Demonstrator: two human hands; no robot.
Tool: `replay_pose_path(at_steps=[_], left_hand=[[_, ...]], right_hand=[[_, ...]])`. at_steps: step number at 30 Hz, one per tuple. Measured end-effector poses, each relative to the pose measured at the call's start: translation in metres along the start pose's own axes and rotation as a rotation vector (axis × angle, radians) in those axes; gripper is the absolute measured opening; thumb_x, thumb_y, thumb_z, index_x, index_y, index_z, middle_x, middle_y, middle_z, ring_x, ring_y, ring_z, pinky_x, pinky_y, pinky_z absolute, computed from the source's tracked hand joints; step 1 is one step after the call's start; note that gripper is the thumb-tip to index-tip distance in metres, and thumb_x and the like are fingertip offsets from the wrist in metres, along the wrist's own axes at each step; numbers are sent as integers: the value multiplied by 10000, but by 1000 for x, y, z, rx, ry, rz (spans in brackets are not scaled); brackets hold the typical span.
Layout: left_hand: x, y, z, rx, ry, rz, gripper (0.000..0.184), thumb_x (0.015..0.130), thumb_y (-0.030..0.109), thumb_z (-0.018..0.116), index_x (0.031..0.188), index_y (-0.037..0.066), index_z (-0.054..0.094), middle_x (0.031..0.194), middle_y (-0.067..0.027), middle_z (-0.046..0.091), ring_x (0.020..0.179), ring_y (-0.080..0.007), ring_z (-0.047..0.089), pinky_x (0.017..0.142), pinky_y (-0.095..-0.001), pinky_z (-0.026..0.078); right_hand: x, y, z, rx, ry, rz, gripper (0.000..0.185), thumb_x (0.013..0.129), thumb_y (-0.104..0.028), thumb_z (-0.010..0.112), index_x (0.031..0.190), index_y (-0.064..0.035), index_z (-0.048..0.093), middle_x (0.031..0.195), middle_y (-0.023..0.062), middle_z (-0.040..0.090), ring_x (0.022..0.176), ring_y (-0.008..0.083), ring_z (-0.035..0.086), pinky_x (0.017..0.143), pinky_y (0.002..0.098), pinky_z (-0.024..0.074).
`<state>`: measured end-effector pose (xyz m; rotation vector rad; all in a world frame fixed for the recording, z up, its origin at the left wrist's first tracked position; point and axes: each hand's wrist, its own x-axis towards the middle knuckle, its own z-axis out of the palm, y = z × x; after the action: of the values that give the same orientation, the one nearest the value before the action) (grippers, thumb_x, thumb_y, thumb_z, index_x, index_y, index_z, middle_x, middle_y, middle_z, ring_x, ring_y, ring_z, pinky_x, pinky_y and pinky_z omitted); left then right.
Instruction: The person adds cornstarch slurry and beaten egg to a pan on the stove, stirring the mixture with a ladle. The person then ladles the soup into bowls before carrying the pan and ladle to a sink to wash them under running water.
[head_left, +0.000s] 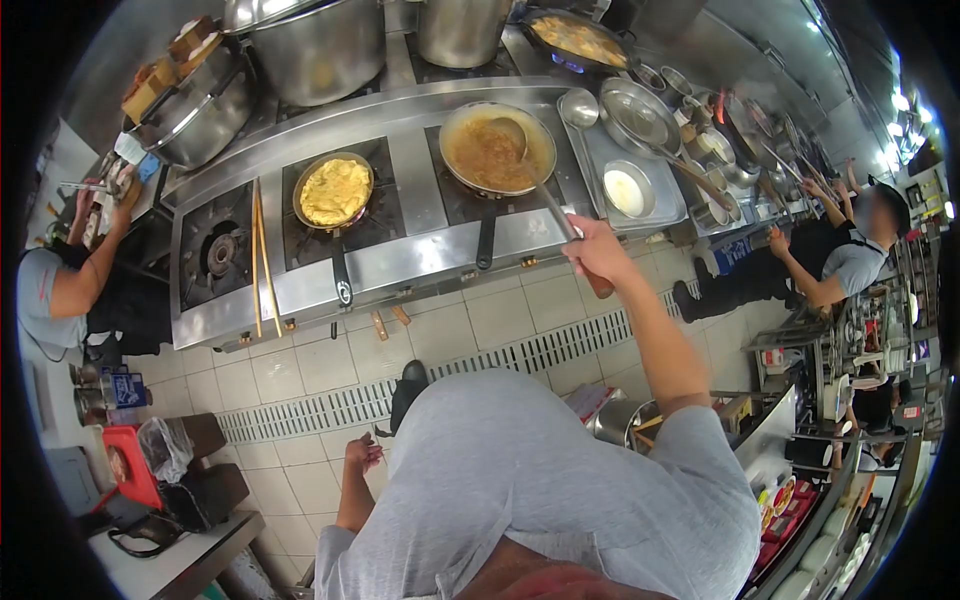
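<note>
My right hand (597, 248) is wrapped round a long ladle (548, 205) near its wooden handle end. The ladle's bowl rests in brown sauce (485, 155) inside a frying pan (548, 135) on the middle-right burner. That pan's black handle (486, 240) points toward me, free of my hands. To its left, a smaller frying pan (341, 226) holds a yellow omelette (336, 191). Down by my side, my left hand (363, 453) hangs over the floor with loosely bent fingers and nothing visible in it.
Long wooden chopsticks (262, 255) lie across the stove's left part. A second ladle (580, 112) and a bowl of white stuff (628, 190) sit on the right-hand tray. Large pots (318, 55) stand behind. Co-workers work at left (70, 290) and right (845, 250).
</note>
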<state>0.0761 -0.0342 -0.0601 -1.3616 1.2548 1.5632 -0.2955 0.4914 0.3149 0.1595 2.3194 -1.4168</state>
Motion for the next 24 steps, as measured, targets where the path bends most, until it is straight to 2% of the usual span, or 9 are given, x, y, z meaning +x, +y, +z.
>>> replay_pose_path(at_steps=[3,4,7,13,19,21,22,23,24], left_hand=[[1,-4,-2,-2,-7,1,509,993,448,526,1211,-12,521,784,-107,678,590,-208,635,511,-359,488],[0,-2,-3,6,-11,5,513,993,449,524,1217,-12,519,785,-106,679,591,-208,635,512,-360,488],[-2,-1,0,-15,10,24,427,986,396,548,1139,-2,571,786,-91,679,610,-208,644,530,-363,501],[10,-9,-5,121,-98,30,129,909,144,600,919,24,646,750,-83,659,636,-209,653,612,-401,559],[15,-2,-2,350,-141,134,82,798,50,668,865,35,624,757,-94,656,701,-221,662,646,-420,571],[10,14,5,631,-144,472,58,795,61,666,820,32,623,741,-98,652,671,-211,650,602,-395,558],[9,26,11,969,-91,896,54,809,72,651,797,31,617,718,-96,648,623,-198,631,558,-367,530],[11,37,16,1275,164,1337,75,822,82,636,774,31,611,694,-94,644,576,-184,612,513,-339,502],[-96,92,65,713,16,697,81,846,107,627,812,36,611,703,-74,643,594,-159,601,540,-304,477]], right_hand=[[2,3,-11,852,-215,180,604,893,-38,628,1453,-43,400,783,66,580,524,94,508,433,246,406],[1,3,-13,957,-261,186,659,911,-37,617,1492,-34,305,767,64,575,524,79,504,427,240,394],[-13,-15,-13,891,-188,174,652,898,-42,632,1483,-38,342,738,53,567,517,82,491,426,242,379],[-28,-31,-24,258,-22,-43,667,866,-48,639,1486,-32,392,720,29,580,531,101,509,480,270,430],[-40,-41,-32,-665,311,-290,666,815,-69,608,1453,-3,427,689,129,626,594,240,597,639,342,509],[-35,-34,-31,-795,368,-287,695,771,-66,610,1444,-17,443,836,216,654,717,376,620,745,415,520],[-30,-28,-30,-859,394,-285,710,748,-64,611,1439,-24,451,910,260,667,778,445,632,799,451,526],[-25,-17,-28,-875,383,-304,689,760,-65,612,1429,-10,457,886,244,670,748,414,638,762,436,529],[-18,-2,-28,-893,369,-321,668,771,-65,612,1419,4,462,863,228,672,717,383,644,725,420,533]])
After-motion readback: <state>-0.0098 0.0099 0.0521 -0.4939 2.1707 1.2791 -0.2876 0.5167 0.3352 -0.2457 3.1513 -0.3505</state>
